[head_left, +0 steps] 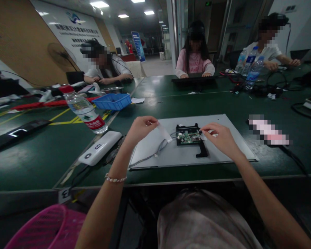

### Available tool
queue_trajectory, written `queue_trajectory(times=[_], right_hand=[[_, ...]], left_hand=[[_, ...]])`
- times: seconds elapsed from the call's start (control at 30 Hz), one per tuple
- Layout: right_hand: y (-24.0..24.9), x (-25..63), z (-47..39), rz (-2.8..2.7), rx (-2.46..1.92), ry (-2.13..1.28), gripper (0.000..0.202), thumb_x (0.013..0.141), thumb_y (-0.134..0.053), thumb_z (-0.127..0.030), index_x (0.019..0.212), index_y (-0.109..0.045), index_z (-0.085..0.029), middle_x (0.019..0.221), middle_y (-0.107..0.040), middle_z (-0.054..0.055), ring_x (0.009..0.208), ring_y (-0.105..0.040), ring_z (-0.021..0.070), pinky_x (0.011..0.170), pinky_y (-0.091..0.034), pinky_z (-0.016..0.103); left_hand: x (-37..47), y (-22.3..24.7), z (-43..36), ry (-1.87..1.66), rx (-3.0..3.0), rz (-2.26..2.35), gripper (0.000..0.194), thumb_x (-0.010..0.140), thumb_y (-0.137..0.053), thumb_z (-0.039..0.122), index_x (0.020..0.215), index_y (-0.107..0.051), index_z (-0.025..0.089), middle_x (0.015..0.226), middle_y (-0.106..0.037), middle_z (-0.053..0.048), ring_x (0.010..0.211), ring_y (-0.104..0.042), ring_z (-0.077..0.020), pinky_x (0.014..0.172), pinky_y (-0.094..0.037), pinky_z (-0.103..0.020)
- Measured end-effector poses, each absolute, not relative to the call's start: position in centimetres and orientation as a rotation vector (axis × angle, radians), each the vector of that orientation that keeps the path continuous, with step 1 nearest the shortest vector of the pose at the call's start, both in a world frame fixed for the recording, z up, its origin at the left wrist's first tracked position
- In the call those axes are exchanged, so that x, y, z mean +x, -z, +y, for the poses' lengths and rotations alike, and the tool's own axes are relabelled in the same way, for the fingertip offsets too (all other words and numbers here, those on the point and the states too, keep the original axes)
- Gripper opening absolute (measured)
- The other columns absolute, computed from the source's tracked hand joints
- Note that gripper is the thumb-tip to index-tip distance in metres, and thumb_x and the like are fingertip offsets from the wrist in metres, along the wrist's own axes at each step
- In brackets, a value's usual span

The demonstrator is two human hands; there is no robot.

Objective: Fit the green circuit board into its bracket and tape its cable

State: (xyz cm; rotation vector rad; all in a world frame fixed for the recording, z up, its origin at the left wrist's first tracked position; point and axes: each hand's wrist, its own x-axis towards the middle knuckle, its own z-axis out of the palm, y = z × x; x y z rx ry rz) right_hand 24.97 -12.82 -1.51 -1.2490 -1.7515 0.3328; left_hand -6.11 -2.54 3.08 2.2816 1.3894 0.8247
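A thin, pale flat strip (165, 133) hangs slanting from the fingertips of my left hand (142, 128), which is closed in a pinch on its upper end. Its lower end reaches the grey cables (159, 149). A green circuit board (189, 137) sits in a black bracket (202, 149) on a light grey panel (223, 152). At the board's right edge, my right hand (220, 137) has thumb and forefinger together. Whatever those fingers grip, if anything, is too small to make out. Below them shows a small whitish piece (203, 137).
Left of the panel lie a white power bank (101, 148), a water bottle (86, 112) and a blue tray (112, 101). A phone-like pink object (269, 130) with a cable is on the right. Several people sit across the green table (155, 176). Below left is a pink basket (45, 224).
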Motion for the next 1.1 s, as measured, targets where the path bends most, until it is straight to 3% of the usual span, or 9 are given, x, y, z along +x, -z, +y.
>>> queue_trajectory(times=[0.3,0.57,0.7,0.9,1.1], right_hand=[[1.4,16.8,-14.4,-2.102,-1.128,-0.262,0.033,0.091,-0.048,-0.018,0.123,-0.059,-0.017,0.122,-0.061,0.010,0.115,-0.055,0.0225,0.100,-0.045,0.039],[2.3,13.6,-15.1,-2.321,-1.125,-0.144,0.026,0.092,-0.050,-0.017,0.115,-0.060,-0.011,0.119,-0.062,0.014,0.115,-0.055,0.0228,0.100,-0.045,0.037],[2.6,13.2,-15.2,-2.372,-1.160,-0.124,0.024,0.092,-0.049,-0.017,0.111,-0.061,-0.009,0.116,-0.064,0.014,0.111,-0.058,0.0226,0.099,-0.046,0.036],[3.1,13.0,-15.5,-2.437,-1.131,-0.074,0.029,0.096,-0.036,-0.013,0.114,-0.059,-0.007,0.116,-0.064,0.017,0.117,-0.056,0.0224,0.103,-0.042,0.037],[4.1,12.5,-16.4,-2.355,-1.162,-0.113,0.035,0.094,-0.035,-0.011,0.124,-0.052,-0.004,0.132,-0.054,0.023,0.126,-0.049,0.0269,0.102,-0.043,0.043]], left_hand=[[-4.2,-0.4,-4.9,-0.524,2.357,1.591,0.021,0.079,-0.055,0.029,0.080,-0.072,0.017,0.079,-0.072,-0.005,0.073,-0.064,-0.0183,0.069,-0.047,-0.026],[-4.0,-1.3,-8.3,-0.646,2.500,1.789,0.029,0.084,-0.052,0.022,0.111,-0.061,0.016,0.114,-0.064,-0.008,0.085,-0.064,-0.0184,0.082,-0.049,-0.030],[-2.3,-0.8,-11.0,-0.576,2.610,1.746,0.025,0.088,-0.045,0.016,0.106,-0.063,0.017,0.108,-0.067,-0.007,0.101,-0.062,-0.0216,0.093,-0.046,-0.032],[-1.1,1.5,-11.9,-0.322,2.486,1.923,0.040,0.095,-0.037,0.019,0.133,-0.045,0.014,0.104,-0.070,-0.012,0.094,-0.067,-0.0232,0.080,-0.049,-0.032],[-1.5,1.8,-11.6,-0.256,2.494,1.881,0.031,0.095,-0.041,0.024,0.123,-0.050,0.014,0.103,-0.069,-0.013,0.097,-0.066,-0.0250,0.082,-0.047,-0.031]])
